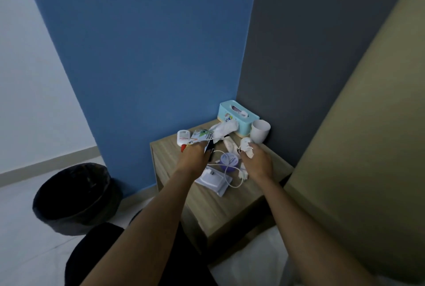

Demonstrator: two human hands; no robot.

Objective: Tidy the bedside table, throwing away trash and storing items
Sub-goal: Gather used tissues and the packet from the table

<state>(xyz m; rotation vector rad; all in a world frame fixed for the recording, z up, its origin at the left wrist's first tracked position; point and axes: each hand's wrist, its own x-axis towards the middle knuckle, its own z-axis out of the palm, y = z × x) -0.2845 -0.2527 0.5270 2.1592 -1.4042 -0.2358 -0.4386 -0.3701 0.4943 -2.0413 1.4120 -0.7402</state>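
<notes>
The wooden bedside table [230, 207] stands in the corner, cluttered at its back half. My left hand [194, 159] is shut on several printed wrappers [202, 137] and a crumpled white tissue [224, 129], lifted just above the tabletop. My right hand [256, 161] grips another crumpled white tissue [247, 146]. Between my hands sit a round purple-lidded container [228, 160], a white charger with its looped cable [212, 176] on a flat white packet, and a small white tube [230, 144]. A white bottle with a red cap [183, 139] lies at the back left.
A light-blue tissue box [238, 119] and a white cup [259, 134] stand at the table's back right corner. A black-lined waste bin [76, 196] sits on the floor to the left. The bed's headboard [368, 136] rises on the right.
</notes>
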